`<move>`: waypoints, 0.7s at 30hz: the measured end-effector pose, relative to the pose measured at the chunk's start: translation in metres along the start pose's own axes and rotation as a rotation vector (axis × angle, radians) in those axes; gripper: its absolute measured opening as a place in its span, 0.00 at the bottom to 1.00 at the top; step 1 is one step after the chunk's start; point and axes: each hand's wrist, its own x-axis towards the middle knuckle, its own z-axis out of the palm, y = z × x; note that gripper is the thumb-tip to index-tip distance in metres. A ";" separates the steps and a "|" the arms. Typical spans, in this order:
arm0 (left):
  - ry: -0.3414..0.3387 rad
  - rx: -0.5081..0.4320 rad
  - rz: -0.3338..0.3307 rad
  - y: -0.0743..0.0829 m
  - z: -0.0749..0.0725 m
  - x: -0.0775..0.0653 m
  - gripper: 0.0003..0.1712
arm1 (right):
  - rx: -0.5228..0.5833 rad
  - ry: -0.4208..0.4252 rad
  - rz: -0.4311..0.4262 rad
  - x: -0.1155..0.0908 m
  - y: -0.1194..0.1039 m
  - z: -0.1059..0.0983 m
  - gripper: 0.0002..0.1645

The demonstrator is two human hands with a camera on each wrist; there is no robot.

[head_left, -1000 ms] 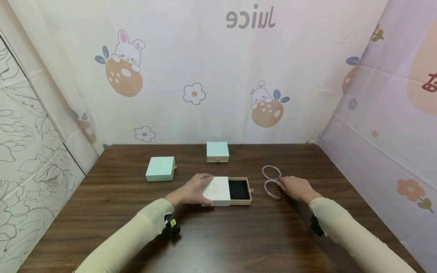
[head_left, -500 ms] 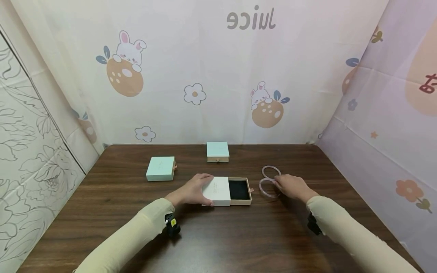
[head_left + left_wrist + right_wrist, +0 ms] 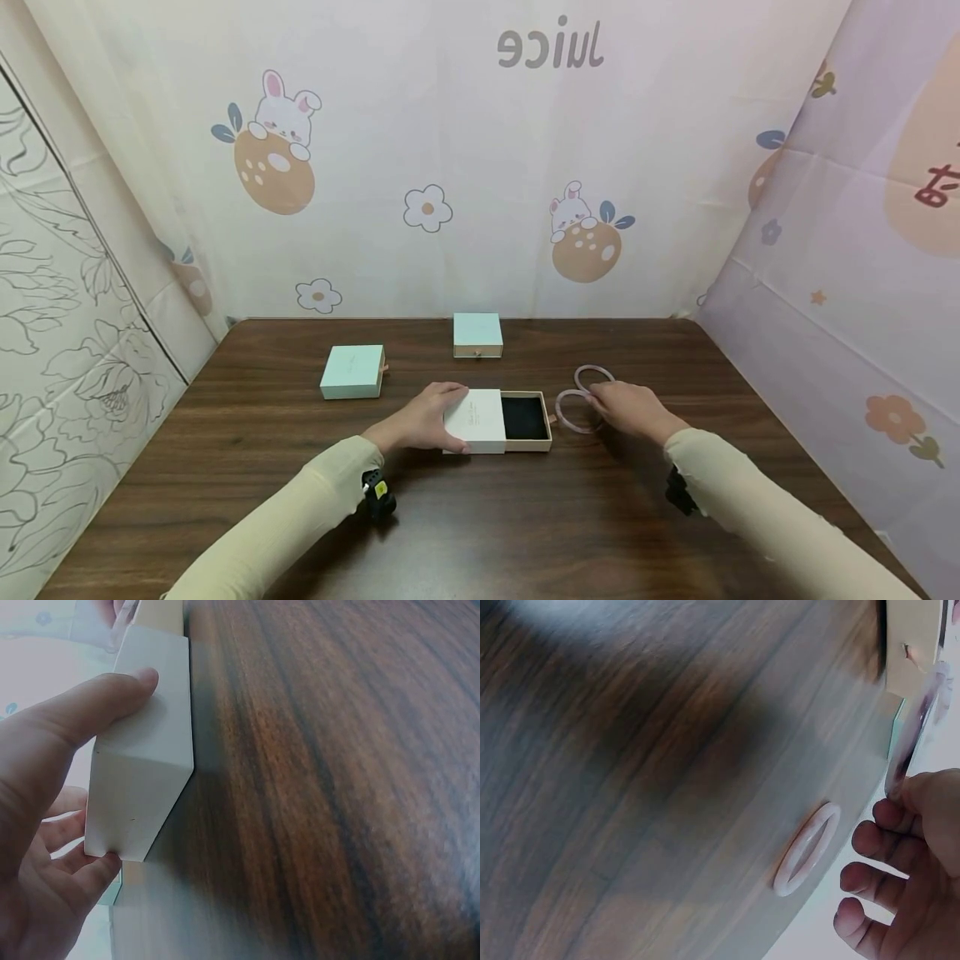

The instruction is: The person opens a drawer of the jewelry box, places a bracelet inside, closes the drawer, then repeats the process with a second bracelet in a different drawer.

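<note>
My left hand (image 3: 422, 419) grips the white outer sleeve (image 3: 483, 421) of a jewelry box from its left end. In the left wrist view, the thumb lies on the box's near side (image 3: 161, 731) and the fingers on the opposite side. Out of the sleeve's right end sticks a drawer with a black pad (image 3: 525, 418) inside. My right hand (image 3: 633, 411) pinches a pale pink bangle (image 3: 901, 750) between thumb and index finger, just right of the drawer, raised off the table. A second pale bangle (image 3: 786, 881) lies on the table behind that hand.
Two shut mint-green boxes stand farther back, one box (image 3: 354, 371) at left and another box (image 3: 477, 333) near the table's rear edge. A patterned curtain (image 3: 480, 250) hangs behind the brown wooden table (image 3: 480, 525), with more patterned cloth at both sides.
My right hand has moved left with the bangle, bringing it close to the drawer's right end. The left hand and the box stay in place. The second bangle has not moved.
</note>
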 end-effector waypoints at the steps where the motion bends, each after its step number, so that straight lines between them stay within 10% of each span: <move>1: 0.000 -0.003 0.001 0.000 0.000 0.000 0.55 | -0.003 -0.005 0.001 0.001 -0.001 -0.001 0.14; 21: 0.009 -0.008 0.019 -0.003 0.002 0.000 0.55 | -0.028 -0.017 -0.043 0.016 -0.026 -0.008 0.13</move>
